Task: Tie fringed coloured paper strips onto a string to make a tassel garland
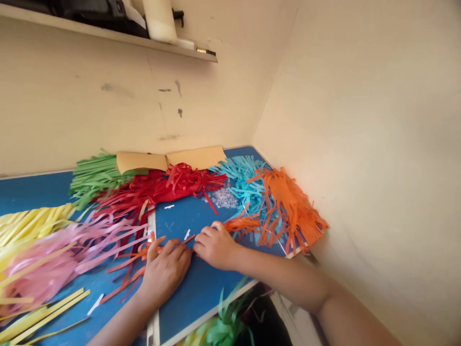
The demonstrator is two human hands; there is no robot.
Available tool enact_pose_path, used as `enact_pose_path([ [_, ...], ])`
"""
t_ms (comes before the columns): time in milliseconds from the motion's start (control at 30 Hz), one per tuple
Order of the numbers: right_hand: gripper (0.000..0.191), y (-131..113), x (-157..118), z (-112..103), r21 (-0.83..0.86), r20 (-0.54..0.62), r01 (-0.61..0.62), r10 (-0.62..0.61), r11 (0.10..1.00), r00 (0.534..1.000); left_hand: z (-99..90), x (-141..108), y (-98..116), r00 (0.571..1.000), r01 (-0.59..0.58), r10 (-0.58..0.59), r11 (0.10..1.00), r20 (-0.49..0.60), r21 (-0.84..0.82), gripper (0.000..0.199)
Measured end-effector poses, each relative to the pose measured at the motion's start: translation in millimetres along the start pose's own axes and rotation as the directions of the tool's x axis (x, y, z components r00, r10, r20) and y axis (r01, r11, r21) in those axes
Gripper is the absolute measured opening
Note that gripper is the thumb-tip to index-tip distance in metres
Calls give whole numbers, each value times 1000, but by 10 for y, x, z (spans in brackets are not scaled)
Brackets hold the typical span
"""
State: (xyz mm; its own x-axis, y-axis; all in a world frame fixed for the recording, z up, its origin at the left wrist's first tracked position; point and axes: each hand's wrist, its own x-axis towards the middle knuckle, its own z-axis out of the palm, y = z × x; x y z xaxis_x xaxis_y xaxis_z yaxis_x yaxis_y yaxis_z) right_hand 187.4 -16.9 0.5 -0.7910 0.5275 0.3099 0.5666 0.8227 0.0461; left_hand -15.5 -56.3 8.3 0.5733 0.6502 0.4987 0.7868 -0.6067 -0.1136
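Note:
My left hand (pixel 167 267) is closed on orange strips (pixel 141 254) at the middle of the blue table (pixel 203 283). Just to its right, my right hand (pixel 216 246) is closed too, with a thin orange strip showing between the two hands. More orange strips (pixel 242 224) run out from behind my right hand toward a big orange fringed bundle (pixel 290 204). A small white piece (pixel 187 234) lies just beyond my hands. The fingertips of both hands are partly hidden.
Fringed bundles lie around: red (pixel 158 186), green (pixel 95 178), light blue (pixel 248 180), pink (pixel 54 264) and yellow (pixel 34 223). Small clear pieces (pixel 224 197) are piled near the back. Brown paper (pixel 197 157) lies against the wall, below a shelf (pixel 108 31).

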Motion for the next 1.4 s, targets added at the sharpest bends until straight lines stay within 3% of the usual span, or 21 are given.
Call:
enact_pose_path([
  [100,25,-33,-65,88,13,3,53,-53,998,999,19,-144,-16,999,-40,40,999,22,-24,34],
  [200,15,110,-198,121,159,-29,-43,48,986,998,65,-340,-121,999,-22,26,995,43,-97,35],
  [300,8,265,-294,84,361,5,-214,228,907,974,114,-465,-238,990,111,-84,959,112,-261,31],
  [400,9,325,-306,36,454,90,-325,320,830,943,114,-464,-268,965,251,-197,891,176,-378,31],
  [633,8,309,-249,9,449,201,-399,345,799,917,18,-295,-115,914,398,-346,867,212,-299,33],
  [733,12,290,-149,-52,356,309,-485,389,799,868,14,-210,-99,897,409,-345,885,278,-222,31],
  [833,10,284,-26,-134,277,382,-535,419,799,824,2,-136,-100,895,361,-301,922,329,-139,27],
  [900,3,285,11,-177,270,368,-475,367,837,855,-16,-117,-90,934,255,-212,960,287,-118,19],
  [967,5,280,-8,-201,251,321,-330,243,910,915,-30,-122,-66,972,109,-82,988,222,-112,27],
  [1033,15,263,-60,-208,200,254,-132,78,971,964,-25,-128,-30,981,-8,29,994,191,-111,36],
  [1133,24,223,-110,-191,70,177,95,-106,993,978,37,-94,33,988,-52,68,992,139,-114,29],
  [1200,28,202,-89,-161,6,166,165,-164,986,973,100,-39,69,995,-44,54,993,86,-107,25],
  [1300,24,178,-11,-118,27,169,108,-111,994,979,159,41,95,999,-45,46,996,14,-75,25],
  [1400,16,98,17,-172,138,154,-147,126,979,980,84,63,98,996,-71,68,996,-65,-49,28],
])
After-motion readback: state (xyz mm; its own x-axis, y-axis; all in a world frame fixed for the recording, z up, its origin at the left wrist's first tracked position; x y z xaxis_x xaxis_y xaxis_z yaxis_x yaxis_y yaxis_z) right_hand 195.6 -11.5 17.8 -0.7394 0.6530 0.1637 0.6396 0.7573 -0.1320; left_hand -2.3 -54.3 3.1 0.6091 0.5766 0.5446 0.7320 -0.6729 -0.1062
